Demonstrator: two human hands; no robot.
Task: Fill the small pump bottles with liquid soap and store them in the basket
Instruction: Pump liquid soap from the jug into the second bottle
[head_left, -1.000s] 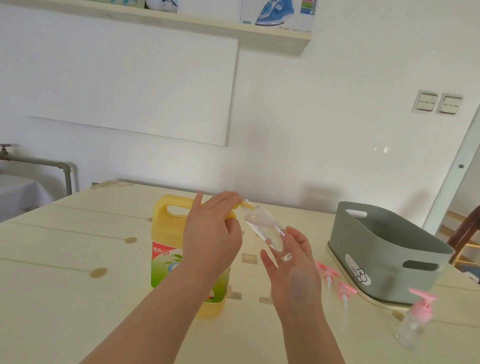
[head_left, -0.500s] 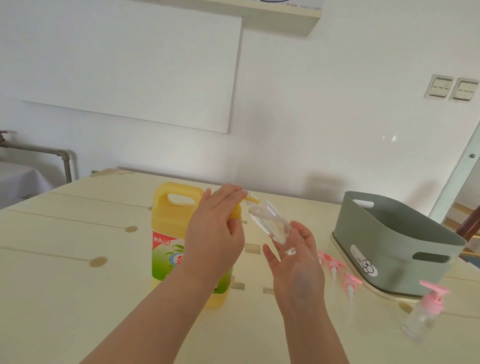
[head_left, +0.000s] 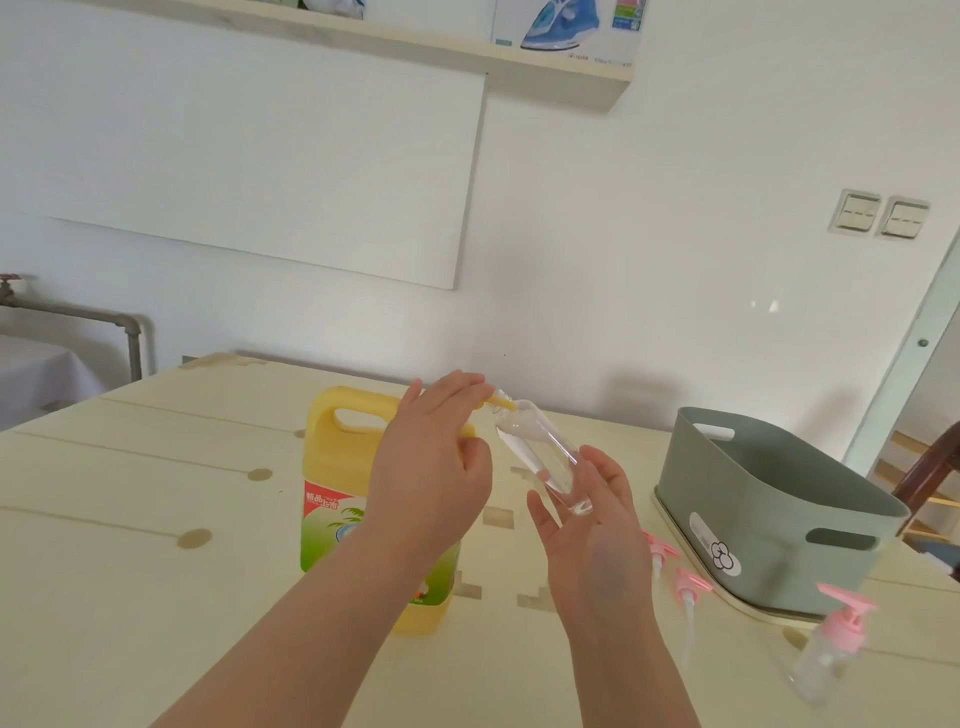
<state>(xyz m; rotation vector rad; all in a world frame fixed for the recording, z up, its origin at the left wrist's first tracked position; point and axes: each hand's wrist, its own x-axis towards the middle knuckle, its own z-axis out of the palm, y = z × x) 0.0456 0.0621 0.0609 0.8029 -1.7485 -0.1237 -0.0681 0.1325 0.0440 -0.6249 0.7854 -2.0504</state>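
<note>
A yellow soap jug (head_left: 343, 467) with a red and green label stands on the wooden table (head_left: 130, 545). My left hand (head_left: 431, 467) rests over its pump top, fingers straight on the yellow spout (head_left: 503, 401). My right hand (head_left: 592, 525) holds a small clear bottle (head_left: 540, 457) tilted, its open neck against the spout tip. Two loose pink pump heads (head_left: 662, 551) (head_left: 691, 582) lie to the right of my right hand. One capped small bottle with a pink pump (head_left: 831, 644) stands at the right front. The grey-green basket (head_left: 769, 499) sits at the right.
The basket stands on a cream tray (head_left: 691, 561) near the table's right side. A wall with switches (head_left: 878, 214) and a shelf holding an iron box (head_left: 569, 31) rises behind the table. A pipe (head_left: 78, 317) and a dark chair (head_left: 930, 467) flank it.
Both hands, the jug and the tilted bottle keep the same pose. Only the camera has shifted a little, tilting down and then back up.
</note>
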